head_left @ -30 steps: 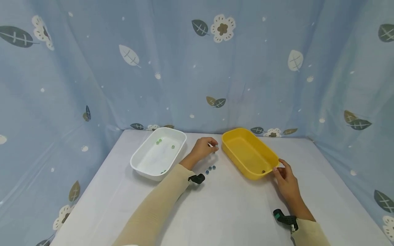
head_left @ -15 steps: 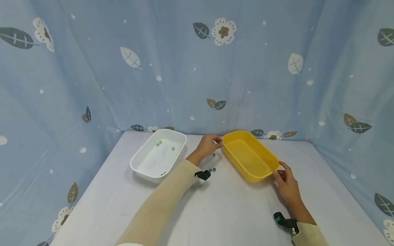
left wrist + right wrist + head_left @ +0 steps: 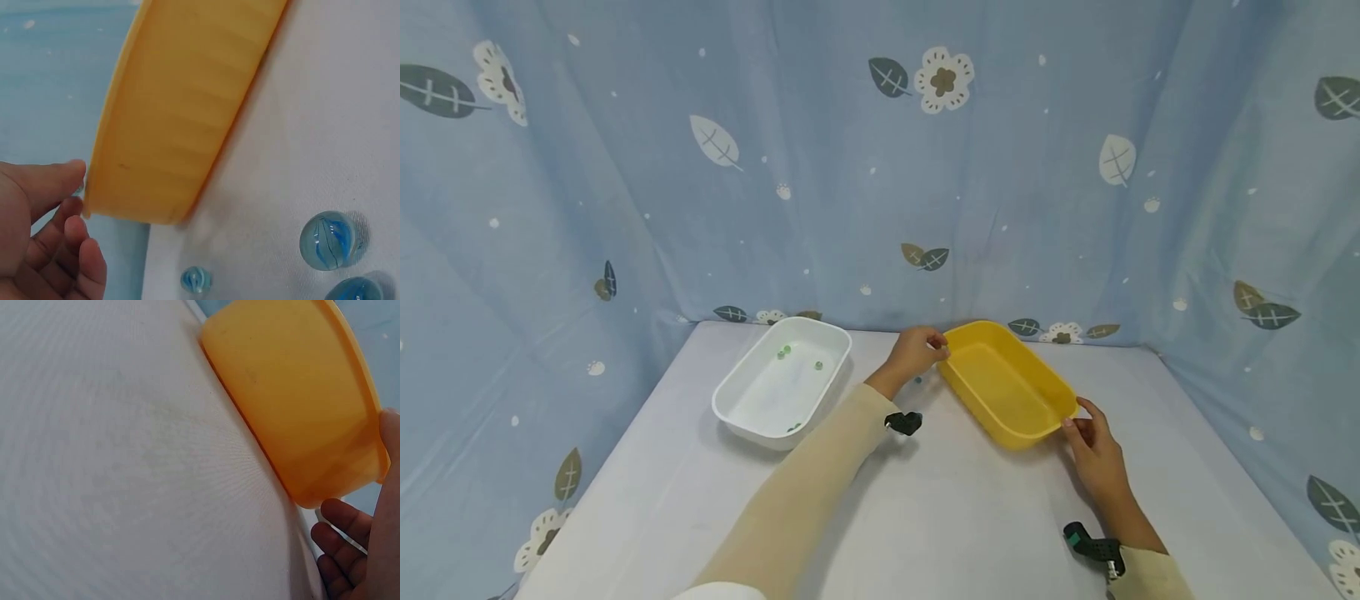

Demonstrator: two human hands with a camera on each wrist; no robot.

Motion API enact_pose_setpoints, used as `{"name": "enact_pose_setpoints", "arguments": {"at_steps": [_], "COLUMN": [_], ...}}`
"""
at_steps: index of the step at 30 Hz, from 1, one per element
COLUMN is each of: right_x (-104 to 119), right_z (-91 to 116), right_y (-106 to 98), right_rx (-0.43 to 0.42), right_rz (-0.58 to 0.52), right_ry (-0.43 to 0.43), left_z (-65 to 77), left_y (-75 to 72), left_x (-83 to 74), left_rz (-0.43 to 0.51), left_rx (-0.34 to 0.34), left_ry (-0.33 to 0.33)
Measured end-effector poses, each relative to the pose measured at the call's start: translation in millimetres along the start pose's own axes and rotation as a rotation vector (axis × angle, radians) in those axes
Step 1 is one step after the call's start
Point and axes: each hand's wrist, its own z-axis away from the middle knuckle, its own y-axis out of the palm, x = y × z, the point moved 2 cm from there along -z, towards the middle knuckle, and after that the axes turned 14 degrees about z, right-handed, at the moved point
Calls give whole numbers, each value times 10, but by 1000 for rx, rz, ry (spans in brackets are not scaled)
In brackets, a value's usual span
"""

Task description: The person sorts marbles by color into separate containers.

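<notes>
At the far left corner of the yellow basin [image 3: 1003,379], my left hand [image 3: 913,352] has its fingertips right at the rim. Between thumb and forefinger it pinches a small glass marble [image 3: 79,189], mostly hidden by the fingers. My right hand [image 3: 1097,454] holds the basin's near right corner, thumb on the rim and the other fingers curled below it. On the table under my left wrist lie blue-swirled marbles; one clear marble [image 3: 328,240] shows large in the left wrist view, and a smaller marble [image 3: 196,280] lies nearer the basin.
A white basin [image 3: 730,408] stands on the left with several greenish marbles [image 3: 784,352] inside. Both basins rest on a white-covered table [image 3: 970,517]. Behind hangs a blue patterned curtain [image 3: 820,200], close to the table's back edge.
My left hand has moved right and slightly away, from above the table to the yellow basin's rim, still pinching the marble. The right hand keeps its hold on the basin.
</notes>
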Motion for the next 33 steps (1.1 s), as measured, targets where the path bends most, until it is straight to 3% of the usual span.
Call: {"name": "enact_pose_setpoints", "arguments": {"at_steps": [11,18,27,33], "right_x": [26,15,13,26], "right_z": [42,8,3,-1], "right_y": [26,1,-5,-16], "right_rx": [13,-7,-1,-12], "right_rz": [-5,9,4,3], "right_ry": [21,-7,-4,-22], "left_z": [4,39,200,309], "left_y": [-7,-58,-117,-163], "left_x": [23,62,196,255], "left_rz": [-29,-43,-40,-32], "left_rx": [-14,-31,-17,-14], "left_ry": [-50,-31,-91,-95]}}
